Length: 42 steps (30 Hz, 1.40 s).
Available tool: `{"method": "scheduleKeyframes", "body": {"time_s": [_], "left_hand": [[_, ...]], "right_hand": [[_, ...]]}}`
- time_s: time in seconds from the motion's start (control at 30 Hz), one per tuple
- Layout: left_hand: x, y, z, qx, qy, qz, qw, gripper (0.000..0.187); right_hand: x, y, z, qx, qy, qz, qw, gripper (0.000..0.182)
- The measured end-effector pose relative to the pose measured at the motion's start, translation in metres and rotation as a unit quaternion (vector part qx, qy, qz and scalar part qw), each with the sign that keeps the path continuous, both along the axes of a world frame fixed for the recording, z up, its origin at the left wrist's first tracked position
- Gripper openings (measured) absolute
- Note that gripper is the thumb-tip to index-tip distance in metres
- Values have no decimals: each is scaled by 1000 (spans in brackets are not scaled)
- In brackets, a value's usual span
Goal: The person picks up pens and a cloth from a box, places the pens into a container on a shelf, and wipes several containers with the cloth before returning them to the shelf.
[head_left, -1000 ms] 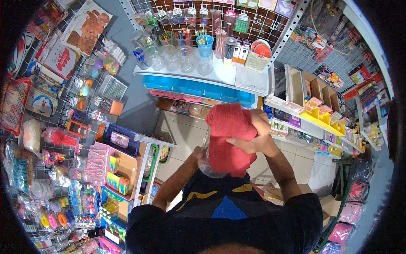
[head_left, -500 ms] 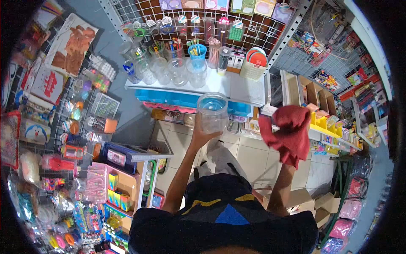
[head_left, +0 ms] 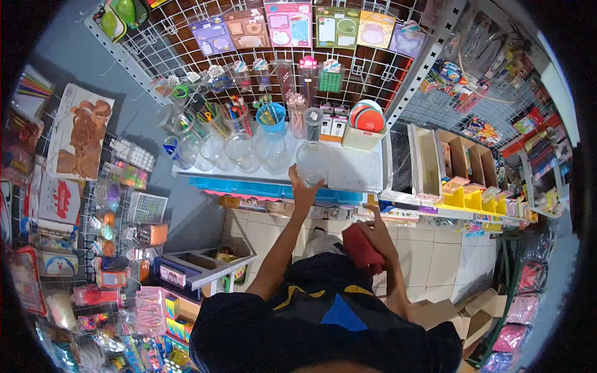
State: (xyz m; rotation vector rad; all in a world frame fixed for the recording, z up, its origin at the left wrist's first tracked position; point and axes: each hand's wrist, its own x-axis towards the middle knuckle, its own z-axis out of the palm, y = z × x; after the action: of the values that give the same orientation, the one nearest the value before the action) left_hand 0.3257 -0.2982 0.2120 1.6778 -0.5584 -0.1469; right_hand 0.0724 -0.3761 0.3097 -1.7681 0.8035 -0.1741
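Note:
My left hand (head_left: 305, 188) is closed round the lower side of a clear plastic jar (head_left: 312, 159), which stands upright at the front of the white shelf (head_left: 354, 173). Other clear jars (head_left: 241, 152) line up to its left. In my right hand (head_left: 380, 239), low in front of my body, is a bunched red cloth (head_left: 360, 250), with one finger pointing up toward the shelf. Behind the jars are a blue basket of pens (head_left: 271, 118) and a cream box with round red lids (head_left: 364, 138).
A wire grid wall (head_left: 367, 68) with hanging notepads (head_left: 288, 25) rises behind the shelf. Below the shelf's front edge runs a blue tray (head_left: 273, 193). Hanging goods crowd the left, yellow bins (head_left: 472, 202) stand at right, and cardboard boxes (head_left: 444, 317) lie low on the right.
My left hand has moved the jar forward onto the shelf, beside the other jars. My right hand has lowered the red cloth toward my body and bunched it up. The view has shifted.

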Motion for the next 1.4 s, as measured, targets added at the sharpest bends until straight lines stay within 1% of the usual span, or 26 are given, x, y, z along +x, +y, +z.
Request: {"method": "scheduleKeyframes", "body": {"time_s": [0.03, 0.07, 0.13, 0.23, 0.33, 0.37, 0.47, 0.5, 0.53, 0.57, 0.6, 0.67, 0.7, 0.77, 0.87, 0.97, 1.0, 1.03, 1.07, 1.13, 1.17, 1.27, 1.3, 1.33, 1.37, 1.4], "left_hand": [[3, -7, -11, -28, 8, 13, 999, 101], [5, -12, -23, 3, -24, 42, 999, 102], [-3, -10, -13, 74, -83, 101, 989, 105], [-8, 3, -10, 120, -141, 117, 976, 104], [-13, 28, 3, 101, -121, 69, 985, 100], [-14, 41, 13, 117, -121, 49, 984, 92], [5, 76, 19, 170, -161, 35, 972, 81], [10, 83, 38, 160, -173, 45, 971, 73], [17, 85, 60, 152, -235, 64, 958, 72], [26, 87, 76, 162, -210, 65, 962, 70], [34, 87, 89, 169, -185, 65, 966, 69], [48, 81, 115, 226, -189, 34, 955, 63], [53, 79, 121, 253, -191, 18, 948, 60], [63, 80, 106, 274, -189, -2, 943, 55], [73, 78, 102, 290, -181, -16, 940, 49], [73, 80, 103, 282, -179, -31, 942, 47], [73, 81, 105, 276, -181, -37, 943, 47], [71, 81, 110, 266, -180, -23, 947, 47], [69, 84, 114, 239, -178, -18, 954, 48], [68, 91, 120, 184, -174, -11, 967, 50], [66, 96, 120, 178, -196, 2, 964, 48], [49, 117, 93, 104, -171, 39, 979, 42], [40, 125, 90, 128, -168, 44, 976, 38], [33, 131, 77, 127, -162, 16, 978, 37], [25, 138, 57, 126, -157, -11, 980, 36], [18, 143, 43, 124, -152, -36, 980, 35]], "right_hand": [[15, -8, 0, -16, -19, 26, 999, 65], [32, -18, 0, -43, 3, 47, 998, 68], [58, -32, -3, -88, 51, 92, 990, 74], [97, -52, -8, -75, 71, 125, 987, 84], [129, -62, -24, -110, 88, 138, 980, 90], [138, -63, -28, -109, 87, 135, 981, 102], [165, -61, -39, -145, 52, 125, 980, 113], [172, -59, -37, -149, 52, 127, 979, 116], [178, -57, -32, -153, 54, 128, 978, 118], [183, -54, -29, -156, 56, 130, 978, 121], [188, -52, -29, -154, 64, 133, 977, 120], [196, -50, -28, -154, 77, 136, 976, 120], [198, -49, -34, -173, 70, 134, 973, 120], [204, -46, -52, -211, 54, 128, 968, 119], [209, -46, -61, -187, 31, 117, 975, 116], [211, -44, -64, -194, 53, 97, 975, 112], [209, -42, -60, -202, 50, 84, 974, 111], [204, -39, -49, -209, 50, 71, 974, 109], [194, -34, -37, -215, 52, 58, 974, 107], [171, -28, -4, -175, 52, 16, 983, 91], [158, -26, 4, -157, 54, -6, 986, 83], [105, -29, -12, -94, 108, 63, 988, 53], [85, -25, -24, -64, 125, 91, 986, 45], [71, -17, -30, -34, 141, 119, 982, 38], [57, -9, -34, 31, 169, 125, 977, 37], [40, -2, -64, 25, 178, 141, 973, 42]]}}
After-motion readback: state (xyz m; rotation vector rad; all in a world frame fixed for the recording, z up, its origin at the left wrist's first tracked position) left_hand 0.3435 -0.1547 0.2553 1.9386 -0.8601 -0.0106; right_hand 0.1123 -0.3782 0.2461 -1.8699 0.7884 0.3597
